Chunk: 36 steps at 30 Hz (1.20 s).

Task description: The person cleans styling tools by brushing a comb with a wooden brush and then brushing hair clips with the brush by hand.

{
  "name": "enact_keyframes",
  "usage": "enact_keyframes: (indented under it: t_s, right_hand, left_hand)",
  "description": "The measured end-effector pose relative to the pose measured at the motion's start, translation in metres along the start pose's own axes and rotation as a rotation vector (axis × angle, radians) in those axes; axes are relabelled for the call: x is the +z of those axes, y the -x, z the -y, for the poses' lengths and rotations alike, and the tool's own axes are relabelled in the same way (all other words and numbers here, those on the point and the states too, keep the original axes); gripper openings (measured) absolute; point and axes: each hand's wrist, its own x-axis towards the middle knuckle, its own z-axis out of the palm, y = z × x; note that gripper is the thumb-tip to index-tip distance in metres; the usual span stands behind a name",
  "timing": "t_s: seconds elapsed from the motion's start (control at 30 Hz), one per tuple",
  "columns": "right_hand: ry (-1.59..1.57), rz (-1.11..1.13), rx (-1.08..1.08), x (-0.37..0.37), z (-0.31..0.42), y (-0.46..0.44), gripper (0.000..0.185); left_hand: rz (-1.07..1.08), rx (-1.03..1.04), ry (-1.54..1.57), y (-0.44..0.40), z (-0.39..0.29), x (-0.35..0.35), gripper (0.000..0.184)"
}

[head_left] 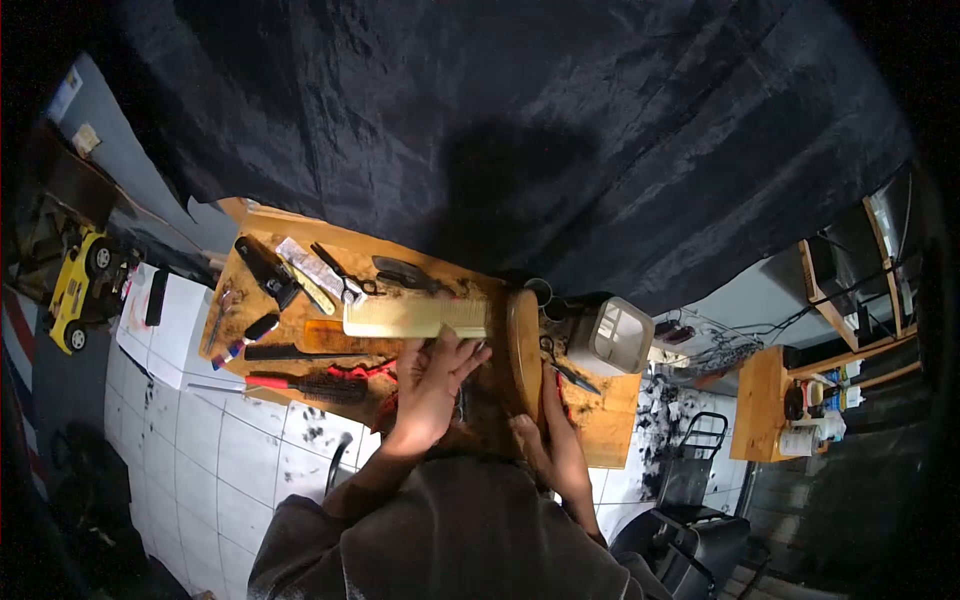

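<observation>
My left hand (430, 385) is at the near edge of a wide pale yellow comb (400, 318), its fingers spread and bent near the comb's right part. Whether it grips the comb is unclear. My right hand (553, 440) is closed around the lower end of a long wooden brush (523, 345), which stands on its side. Left of the comb lie black scissors (345, 272), a black clipper (266, 272) and a yellow-handled tool (312, 290). Below are a black comb (290, 353) and a red-handled round brush (310, 387). More scissors (568, 368) lie right of the wooden brush.
The wooden table (605, 430) has hair scattered on it. A clear plastic container (617, 338) stands at its right end. Dark cloth (500, 120) hangs behind. A white box (165, 325) and yellow toy car (80, 290) are at left, a black chair (690, 540) at lower right.
</observation>
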Motion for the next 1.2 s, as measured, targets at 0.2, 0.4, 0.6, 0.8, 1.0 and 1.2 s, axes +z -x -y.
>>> enact_keyframes:
  t_s: [0.2, 0.4, 0.6, 0.8, 1.0, 1.2]
  right_hand:
    - [0.034, -0.294, -0.085, -0.009, 0.01, -0.025, 0.061]
    - [-0.195, -0.156, -0.022, -0.016, 0.001, -0.011, 0.061]
    - [0.126, 0.012, -0.194, -0.002, 0.004, -0.006, 0.062]
    - [-0.315, -0.273, -0.015, -0.016, 0.004, -0.02, 0.063]
    - [-0.402, -0.139, 0.029, -0.019, 0.008, -0.004, 0.064]
    - [-0.333, -0.061, 0.076, -0.005, 0.012, -0.005, 0.064]
  left_hand:
    - [0.361, -0.059, -0.577, 0.023, 0.004, 0.0, 0.026]
    - [0.114, 0.094, -0.06, 0.004, -0.001, -0.012, 0.041]
    - [0.092, 0.064, -0.049, -0.006, -0.014, -0.009, 0.042]
    - [0.359, -0.014, -0.452, 0.022, -0.001, 0.0, 0.033]
    - [0.107, 0.061, -0.08, -0.001, -0.006, -0.006, 0.04]
    - [0.354, -0.047, -0.55, 0.009, -0.012, -0.009, 0.035]
